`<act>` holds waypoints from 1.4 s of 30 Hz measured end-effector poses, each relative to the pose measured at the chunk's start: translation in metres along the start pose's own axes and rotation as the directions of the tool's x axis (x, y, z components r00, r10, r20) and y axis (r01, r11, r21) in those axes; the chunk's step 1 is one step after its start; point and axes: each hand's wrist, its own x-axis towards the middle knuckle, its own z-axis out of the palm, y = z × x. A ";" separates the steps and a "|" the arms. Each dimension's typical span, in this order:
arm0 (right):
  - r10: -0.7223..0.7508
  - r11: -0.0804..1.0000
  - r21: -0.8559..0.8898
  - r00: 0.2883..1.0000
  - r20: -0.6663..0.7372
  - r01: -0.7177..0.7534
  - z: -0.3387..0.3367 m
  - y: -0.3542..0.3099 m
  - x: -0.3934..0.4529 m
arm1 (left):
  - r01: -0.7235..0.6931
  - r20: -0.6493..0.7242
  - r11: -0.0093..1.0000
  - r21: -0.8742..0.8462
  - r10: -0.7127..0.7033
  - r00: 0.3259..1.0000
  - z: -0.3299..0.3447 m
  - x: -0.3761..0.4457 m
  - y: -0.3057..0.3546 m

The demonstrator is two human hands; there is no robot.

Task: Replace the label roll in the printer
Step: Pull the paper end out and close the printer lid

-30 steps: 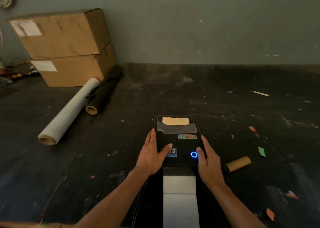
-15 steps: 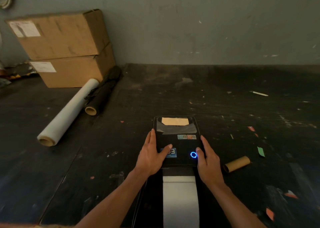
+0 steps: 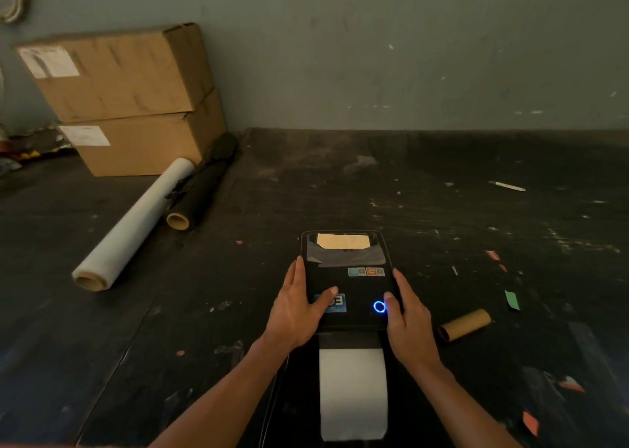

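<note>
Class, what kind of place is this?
Probably a packing or shipping room: stacked brown cardboard boxes, a clear roll of stretch wrap and a black label printer on a dark worktable.

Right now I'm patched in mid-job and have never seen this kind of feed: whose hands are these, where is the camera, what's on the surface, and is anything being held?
The single view comes from a camera worn on a person's head, looking forward and down. No robot is involved; a person works with bare hands. The black box in the middle is the label printer, lid down, with a blue ring light glowing. The left hand and right hand lie flat on its lid, fingers straight; neither holds anything. A white label strip comes out of the front, towards the camera. On the dark table, an empty cardboard core lies right of the printer. Far left are two stacked cardboard boxes, a clear film roll and a black roll. Small scraps are scattered about.
</note>
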 end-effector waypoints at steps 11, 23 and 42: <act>0.011 1.000 -0.022 1.000 0.007 -0.011 0.000 0.002 0.000 | 0.003 -0.007 1.000 0.015 -0.003 1.000 0.002 0.002 -0.002; 0.004 1.000 -0.028 1.000 -0.004 -0.004 0.001 0.003 0.000 | 0.000 -0.012 1.000 0.013 0.000 1.000 0.003 0.003 -0.005; 0.031 0.999 -0.008 0.999 0.025 -0.031 0.000 0.002 -0.002 | 0.000 -0.013 1.000 0.006 0.000 1.000 0.003 0.002 -0.004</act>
